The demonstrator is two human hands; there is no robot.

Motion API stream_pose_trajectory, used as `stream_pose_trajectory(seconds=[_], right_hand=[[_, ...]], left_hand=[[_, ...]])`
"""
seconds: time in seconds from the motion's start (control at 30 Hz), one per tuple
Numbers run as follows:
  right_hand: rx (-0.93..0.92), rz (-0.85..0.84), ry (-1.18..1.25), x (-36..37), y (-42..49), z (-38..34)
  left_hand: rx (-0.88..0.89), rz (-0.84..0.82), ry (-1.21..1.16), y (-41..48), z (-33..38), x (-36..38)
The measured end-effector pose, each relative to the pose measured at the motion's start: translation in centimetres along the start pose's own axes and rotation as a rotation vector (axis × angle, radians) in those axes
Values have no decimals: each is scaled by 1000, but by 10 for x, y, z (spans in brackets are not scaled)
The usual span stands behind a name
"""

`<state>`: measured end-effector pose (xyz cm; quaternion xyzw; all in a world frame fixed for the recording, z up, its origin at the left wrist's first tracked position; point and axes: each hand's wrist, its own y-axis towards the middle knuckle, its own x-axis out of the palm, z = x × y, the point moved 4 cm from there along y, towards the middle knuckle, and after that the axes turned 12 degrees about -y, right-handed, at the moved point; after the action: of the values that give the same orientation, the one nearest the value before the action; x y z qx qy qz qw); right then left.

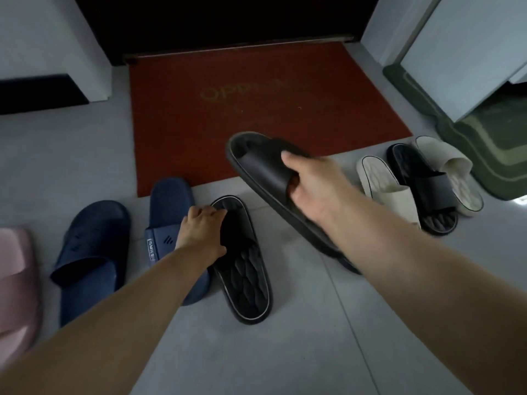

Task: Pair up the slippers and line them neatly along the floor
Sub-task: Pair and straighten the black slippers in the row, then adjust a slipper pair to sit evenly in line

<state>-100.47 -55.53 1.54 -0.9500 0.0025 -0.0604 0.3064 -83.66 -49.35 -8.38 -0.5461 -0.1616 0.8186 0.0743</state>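
My right hand (313, 183) grips a plain black slipper (262, 163) by its strap and holds it tilted above the floor, toe pointing to the far left. My left hand (204, 232) is closed on the strap of a black slipper with a pale rim (245, 283) that lies flat on the tiles. Two navy slippers (94, 252) (168, 206) lie side by side to its left. At the right, a black slipper (425, 183) lies between two cream slippers (385, 189) (450, 169). A pink slipper (14, 280) shows at the left edge.
A red doormat (228, 95) lies before a dark door at the back. A green mat (490, 143) sits at the far right under a white cabinet. Grey floor tiles (285, 352) fill the foreground.
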Motion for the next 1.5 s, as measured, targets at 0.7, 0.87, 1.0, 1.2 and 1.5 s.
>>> stream_pose_trajectory(seconds=[0.7,0.87,1.0,1.2,1.5], right_hand=[[198,279,-760,-12,1,116],[-521,-459,-1435,87,-42,93],[-587,-651,-1736,151,-33,114],[-929,-300,-2256,187,-13,135],[-711,-742,-1419,197,-23,40]], left_hand=[[227,94,-11,-45,-54,-4],[47,313,-190,-53,-112,-30],[-117,363,-215,-64,-158,-41],[3,232,-141,-77,-171,-40],[73,659,-401,-88,-176,-86]])
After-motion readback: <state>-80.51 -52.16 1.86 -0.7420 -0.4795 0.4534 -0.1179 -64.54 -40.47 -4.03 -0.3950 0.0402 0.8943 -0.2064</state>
